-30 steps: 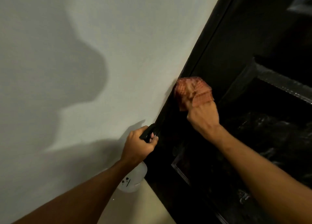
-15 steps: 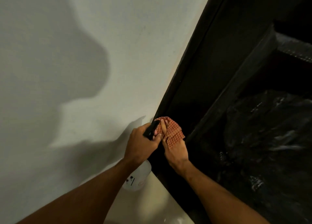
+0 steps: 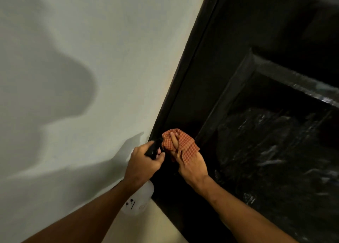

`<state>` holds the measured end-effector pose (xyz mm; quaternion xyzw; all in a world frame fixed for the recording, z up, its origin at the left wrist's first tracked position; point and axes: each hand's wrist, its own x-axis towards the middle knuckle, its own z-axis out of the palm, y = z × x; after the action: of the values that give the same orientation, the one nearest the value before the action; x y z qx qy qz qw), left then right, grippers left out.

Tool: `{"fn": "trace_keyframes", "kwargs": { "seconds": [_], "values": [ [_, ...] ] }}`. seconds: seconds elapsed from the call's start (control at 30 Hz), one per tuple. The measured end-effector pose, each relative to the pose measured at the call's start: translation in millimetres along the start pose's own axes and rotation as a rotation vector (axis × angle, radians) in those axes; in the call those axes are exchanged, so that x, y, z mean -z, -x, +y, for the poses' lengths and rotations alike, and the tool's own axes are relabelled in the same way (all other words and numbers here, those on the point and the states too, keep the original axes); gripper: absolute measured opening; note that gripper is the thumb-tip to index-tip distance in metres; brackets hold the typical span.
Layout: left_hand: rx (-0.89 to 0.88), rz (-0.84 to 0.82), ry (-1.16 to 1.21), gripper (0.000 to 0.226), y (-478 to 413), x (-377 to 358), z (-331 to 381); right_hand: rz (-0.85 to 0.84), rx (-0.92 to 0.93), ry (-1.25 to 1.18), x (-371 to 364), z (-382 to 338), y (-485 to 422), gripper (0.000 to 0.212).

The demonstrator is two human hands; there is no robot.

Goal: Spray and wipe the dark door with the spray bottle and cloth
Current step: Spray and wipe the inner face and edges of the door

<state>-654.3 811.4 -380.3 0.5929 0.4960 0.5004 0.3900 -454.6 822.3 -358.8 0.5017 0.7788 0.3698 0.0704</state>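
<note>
The dark door (image 3: 229, 74) fills the right half of the view, with a recessed panel whose surface shines wet. My right hand (image 3: 190, 164) presses an orange checked cloth (image 3: 185, 143) against the door's left stile, one finger lying through the cloth's folds. Just left of it, my left hand (image 3: 143, 164) grips the black head of a white spray bottle (image 3: 139, 200), whose body hangs below my wrist beside the door's edge. The two hands almost touch.
A pale wall (image 3: 91, 59) takes up the left half and carries my shadow. The door frame edge (image 3: 185, 66) runs diagonally between wall and door. A cream floor strip (image 3: 152, 226) shows at the bottom.
My right hand and the cloth came down the stile from well above my left hand to beside it, then shifted slightly right. My left hand and the bottle stayed put.
</note>
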Motion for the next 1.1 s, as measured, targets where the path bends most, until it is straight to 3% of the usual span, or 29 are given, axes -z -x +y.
{"fn": "trace_keyframes", "kwargs": {
  "seconds": [0.13,0.33,0.57,0.63,0.73,0.87,1.0,1.1],
  "values": [
    [-0.026,0.049,0.063,0.019,-3,9,53,0.05,-0.009,0.001,27,31,-15,0.069],
    [-0.131,0.102,0.107,0.017,-19,29,149,0.157,-0.077,-0.098,141,125,-76,0.074],
    [-0.265,0.159,0.113,0.014,-43,42,255,0.294,-0.238,-0.054,236,199,-110,0.074],
    [-0.287,0.154,0.115,0.013,-44,44,270,0.262,-0.265,-0.039,249,199,-115,0.071],
    [-0.306,0.162,0.092,0.012,-48,50,288,0.161,-0.151,0.008,266,205,-125,0.066],
    [-0.374,0.198,0.072,0.013,-56,61,311,0.29,-0.318,0.031,291,240,-135,0.073],
    [-0.404,0.18,0.053,0.011,-45,57,322,0.24,-0.207,0.035,261,227,-92,0.073],
    [-0.396,0.119,0.06,0.01,-30,45,327,0.38,-0.332,-0.082,258,236,-44,0.076]
  ]
}}
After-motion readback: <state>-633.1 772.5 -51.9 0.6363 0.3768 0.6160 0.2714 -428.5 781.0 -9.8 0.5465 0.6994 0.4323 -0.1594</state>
